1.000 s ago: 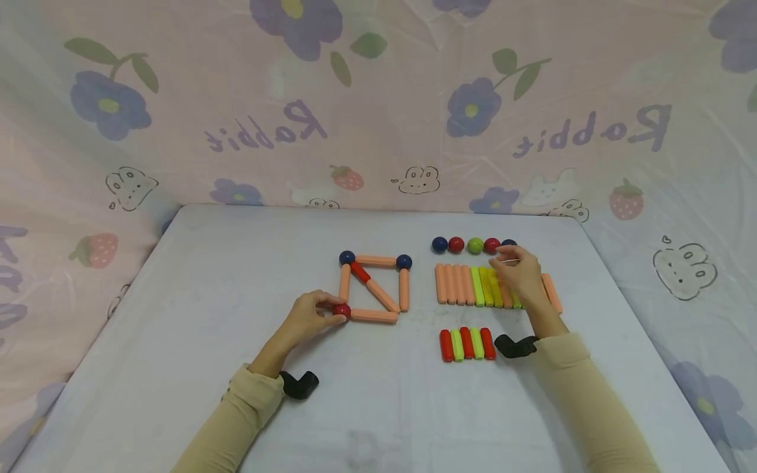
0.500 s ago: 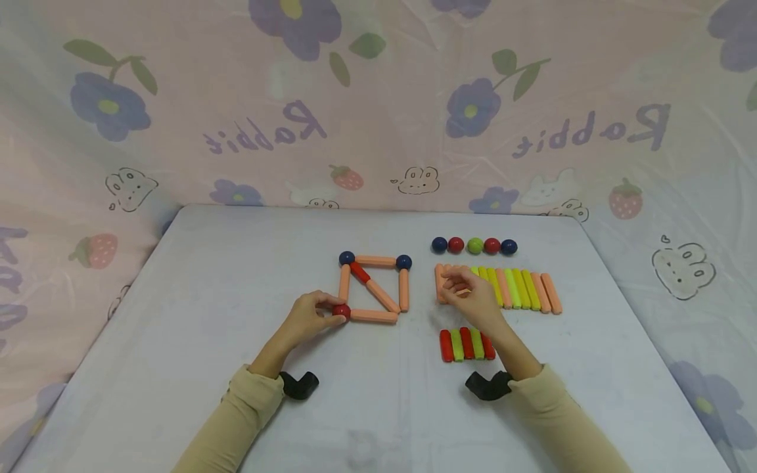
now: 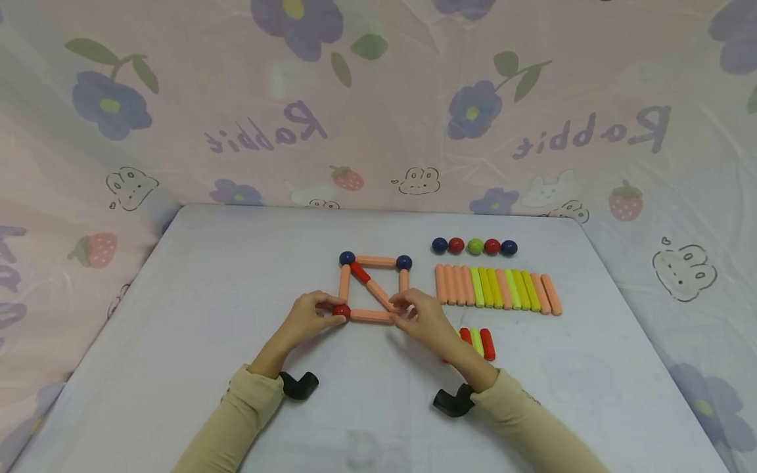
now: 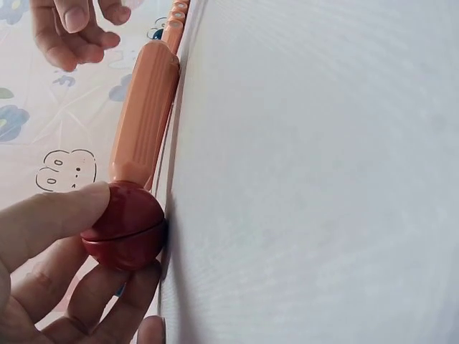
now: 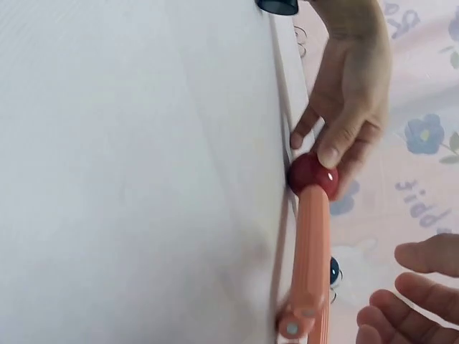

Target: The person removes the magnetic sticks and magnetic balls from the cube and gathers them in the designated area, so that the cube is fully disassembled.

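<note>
My left hand (image 3: 304,318) pinches a red ball (image 4: 129,226) between thumb and fingers at the near left corner of a flat square on the table. From that ball an orange rod (image 3: 371,316) runs right along the near side. Two dark blue balls (image 3: 347,258) mark the far corners, joined by more orange rods. A diagonal of one red rod (image 3: 360,272) and one orange rod (image 3: 380,293) crosses inside. Over the near right corner, where rod ends meet without a ball, hovers my right hand (image 3: 428,322). Its fingers (image 5: 423,294) are relaxed and apart, holding nothing.
On the right lies a long row of orange, yellow and green rods (image 3: 485,287). Behind it runs a line of blue, red and green balls (image 3: 476,246). Shorter red and green rods (image 3: 487,344) lie nearer, partly behind my right forearm. A patterned curtain (image 3: 367,131) surrounds the table.
My right hand has travelled left from above the far end of the rod row, across the row, to the square's near right corner. My left hand stays on the red ball.
</note>
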{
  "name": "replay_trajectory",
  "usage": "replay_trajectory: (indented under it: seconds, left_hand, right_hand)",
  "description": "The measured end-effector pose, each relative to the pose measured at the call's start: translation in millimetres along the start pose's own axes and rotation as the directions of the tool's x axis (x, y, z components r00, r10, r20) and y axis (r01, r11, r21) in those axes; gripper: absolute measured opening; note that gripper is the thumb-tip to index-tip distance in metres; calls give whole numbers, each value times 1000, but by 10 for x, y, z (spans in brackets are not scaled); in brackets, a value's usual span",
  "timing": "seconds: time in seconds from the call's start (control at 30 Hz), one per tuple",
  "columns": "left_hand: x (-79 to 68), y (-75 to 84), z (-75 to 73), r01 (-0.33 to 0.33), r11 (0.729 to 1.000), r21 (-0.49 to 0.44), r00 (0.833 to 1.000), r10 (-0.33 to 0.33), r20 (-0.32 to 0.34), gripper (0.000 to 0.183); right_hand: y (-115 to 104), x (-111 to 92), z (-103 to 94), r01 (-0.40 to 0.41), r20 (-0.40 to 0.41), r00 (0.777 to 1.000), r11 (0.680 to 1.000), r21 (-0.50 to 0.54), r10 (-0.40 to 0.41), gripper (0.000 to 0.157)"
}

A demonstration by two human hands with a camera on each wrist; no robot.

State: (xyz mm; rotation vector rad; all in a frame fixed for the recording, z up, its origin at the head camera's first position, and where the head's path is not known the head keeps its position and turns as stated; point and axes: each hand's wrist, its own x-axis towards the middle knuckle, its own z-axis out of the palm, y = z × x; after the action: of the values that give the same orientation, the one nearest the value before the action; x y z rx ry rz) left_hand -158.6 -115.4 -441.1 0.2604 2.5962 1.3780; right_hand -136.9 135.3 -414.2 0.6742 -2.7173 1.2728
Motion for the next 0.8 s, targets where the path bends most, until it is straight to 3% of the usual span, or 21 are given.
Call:
replay_trajectory:
  seconds: [0.43,0.8]
  left_hand:
    - [-15,16,-22,-10,1000,-6,1000,10,8,29]
    - [-1,-3,-15,-19,1000,-4,1000,19,3,30]
  right_hand:
    - [-134,182,341,97,42,995,986,-134,-93,21]
    - [-117,353,499,60,193,981,986,-155,-30,20]
